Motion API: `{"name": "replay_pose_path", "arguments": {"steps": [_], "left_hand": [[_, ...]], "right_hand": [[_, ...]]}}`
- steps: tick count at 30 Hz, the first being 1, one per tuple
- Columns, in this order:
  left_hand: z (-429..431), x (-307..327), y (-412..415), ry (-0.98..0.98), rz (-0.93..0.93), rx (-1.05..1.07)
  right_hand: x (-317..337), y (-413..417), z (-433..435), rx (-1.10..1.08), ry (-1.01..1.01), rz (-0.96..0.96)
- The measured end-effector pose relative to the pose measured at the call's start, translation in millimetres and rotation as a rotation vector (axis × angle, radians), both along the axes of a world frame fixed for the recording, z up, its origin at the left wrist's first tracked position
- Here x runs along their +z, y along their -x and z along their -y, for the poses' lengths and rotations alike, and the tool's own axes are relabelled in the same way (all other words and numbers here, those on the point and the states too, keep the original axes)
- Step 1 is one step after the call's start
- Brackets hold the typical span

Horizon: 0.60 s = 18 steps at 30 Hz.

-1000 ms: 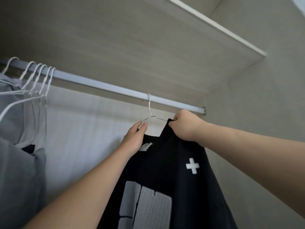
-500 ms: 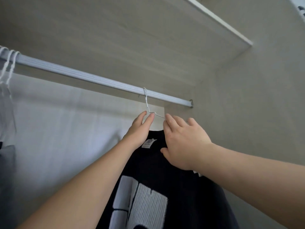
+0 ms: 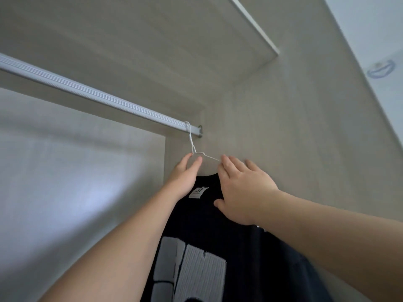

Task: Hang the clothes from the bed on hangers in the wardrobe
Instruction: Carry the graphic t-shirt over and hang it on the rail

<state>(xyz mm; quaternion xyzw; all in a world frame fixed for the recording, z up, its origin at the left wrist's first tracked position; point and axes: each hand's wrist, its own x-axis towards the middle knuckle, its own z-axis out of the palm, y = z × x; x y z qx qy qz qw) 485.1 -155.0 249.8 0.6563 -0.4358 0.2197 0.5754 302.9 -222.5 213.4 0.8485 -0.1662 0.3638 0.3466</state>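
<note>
Wardrobe interior, seen from below. White wire hanger (image 3: 192, 147) hooked over the pale ribbed rail (image 3: 87, 92) at its far right end, just beside the bracket where the rail meets the wardrobe's side wall (image 3: 294, 138). Black shirt (image 3: 218, 216) is on the hanger, hanging down from it toward the bottom edge of the view – a large grey-white block print on the cloth, and a small white neck label (image 3: 197, 192) showing just under the collar. Left hand (image 3: 185, 177) reaches up at the left side of the collar, fingers straight and close together, tips touching the hanger wire just below its twisted neck; nothing visibly pinched, though the palm side is hidden. Right hand (image 3: 244, 192) lies flat on the shirt's right shoulder, fingers straight and slightly spread, thumb out to the side – index tip touching the hanger's right arm. Shelf board (image 3: 152, 40) runs overhead above the rail. Light grey back panel (image 3: 65, 171) behind.
</note>
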Motion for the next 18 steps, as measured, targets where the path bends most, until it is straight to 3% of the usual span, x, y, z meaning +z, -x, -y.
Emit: {"name": "replay_pose_path", "arguments": {"steps": [6, 18], "left_hand": [[43.1, -7.4, -11.3, 0.026, 0.005, 0.009], [34.7, -9.1, -15.1, -0.044, -0.045, 0.084]], "right_hand": [[-8.3, -2.6, 28.2, -0.045, 0.157, 0.020], [-19.9, -5.5, 26.1, -0.033, 0.148, 0.034]]}}
